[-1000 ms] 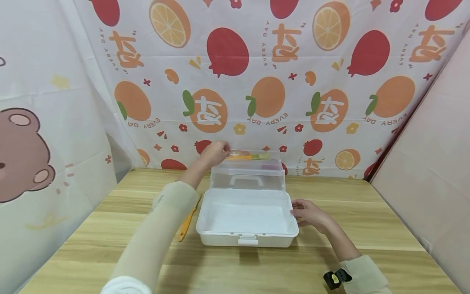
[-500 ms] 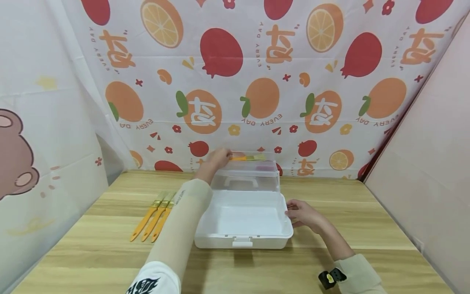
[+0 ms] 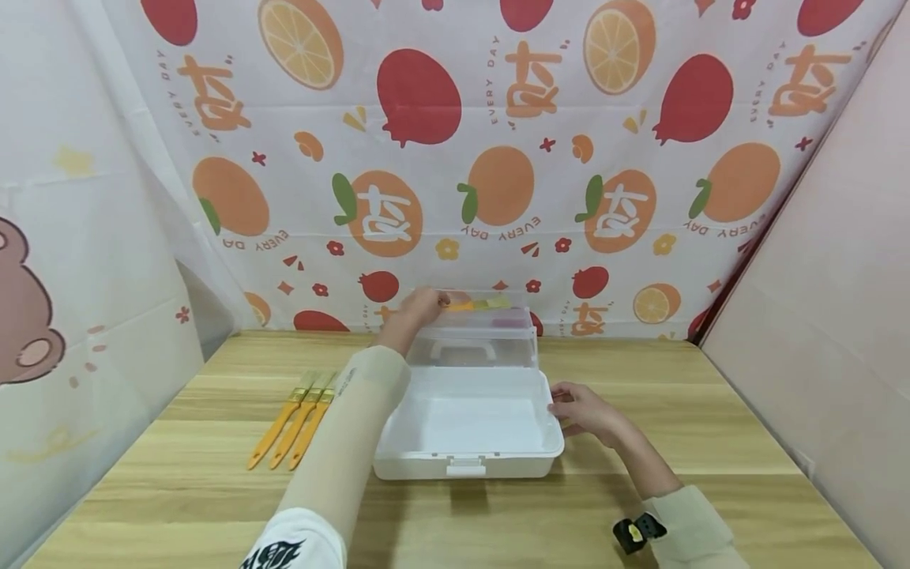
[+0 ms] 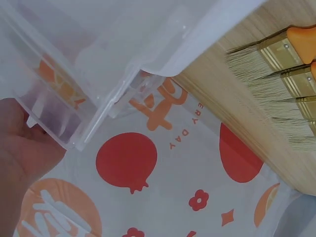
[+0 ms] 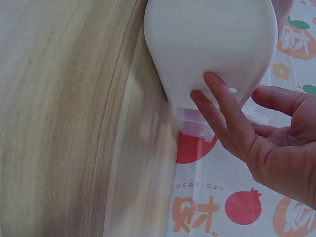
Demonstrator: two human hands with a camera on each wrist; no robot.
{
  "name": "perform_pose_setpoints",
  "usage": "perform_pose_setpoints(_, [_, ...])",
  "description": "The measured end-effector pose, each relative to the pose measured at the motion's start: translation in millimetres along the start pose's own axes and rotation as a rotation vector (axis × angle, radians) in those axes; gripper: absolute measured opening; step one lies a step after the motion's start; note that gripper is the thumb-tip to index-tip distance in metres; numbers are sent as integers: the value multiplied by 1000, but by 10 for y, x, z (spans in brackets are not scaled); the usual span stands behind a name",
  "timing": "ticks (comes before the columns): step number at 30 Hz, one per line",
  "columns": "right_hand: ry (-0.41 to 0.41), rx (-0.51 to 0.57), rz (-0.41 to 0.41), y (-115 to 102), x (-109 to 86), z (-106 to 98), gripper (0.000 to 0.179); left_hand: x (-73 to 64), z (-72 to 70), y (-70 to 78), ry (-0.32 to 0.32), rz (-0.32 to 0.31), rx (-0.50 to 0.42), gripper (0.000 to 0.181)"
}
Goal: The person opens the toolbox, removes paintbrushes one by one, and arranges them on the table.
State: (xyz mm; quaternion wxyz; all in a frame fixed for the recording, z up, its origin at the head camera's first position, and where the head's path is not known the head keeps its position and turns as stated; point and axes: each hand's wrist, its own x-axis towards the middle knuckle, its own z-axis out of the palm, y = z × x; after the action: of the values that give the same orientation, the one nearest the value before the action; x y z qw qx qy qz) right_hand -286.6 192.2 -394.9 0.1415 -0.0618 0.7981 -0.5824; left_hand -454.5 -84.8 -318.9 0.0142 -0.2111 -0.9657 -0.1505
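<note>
A white plastic storage box (image 3: 469,468) stands on the table, its bare inside facing up. Its clear lid (image 3: 512,348) is swung back towards the patterned cloth. My left hand (image 3: 421,307) holds the lid's upper left edge; in the left wrist view that hand (image 4: 29,153) reaches behind the clear plastic, its fingertips partly hidden. A brush with an orange handle (image 3: 460,306) shows at the lid's top beside those fingers; whether they touch it I cannot tell. My right hand (image 3: 586,412) rests on the box's right end, with fairly straight fingers (image 5: 217,98) against the white wall.
Several orange-handled paint brushes (image 3: 291,431) lie side by side on the wooden table (image 3: 171,474) at the left, partly behind my left sleeve. Fruit-printed cloth (image 3: 569,182) hangs behind the box. Pale cloth walls (image 3: 817,316) stand on both sides.
My left hand has come down onto the lid's edge from just above it. My left forearm has shifted, uncovering more brushes. The view has turned slightly; my right hand stays at the box.
</note>
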Motion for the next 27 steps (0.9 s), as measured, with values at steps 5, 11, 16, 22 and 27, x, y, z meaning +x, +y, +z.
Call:
perform_pose_setpoints(5, [12, -4, 8, -16, 22, 5, 32, -4, -6, 16, -9, 18, 31, 25])
perform_pose_setpoints(11, [9, -13, 18, -16, 22, 6, 33, 28, 11, -14, 8, 55, -70, 15])
perform_pose_setpoints(16, [24, -17, 26, -13, 36, 7, 33, 46, -7, -18, -23, 87, -92, 19])
perform_pose_setpoints(22, [40, -17, 34, -12, 51, 5, 32, 55, -19, 10, -64, 65, -59, 32])
perform_pose_setpoints(27, [38, -15, 33, -19, 56, 13, 32, 71, -34, 29, -9, 61, -15, 26])
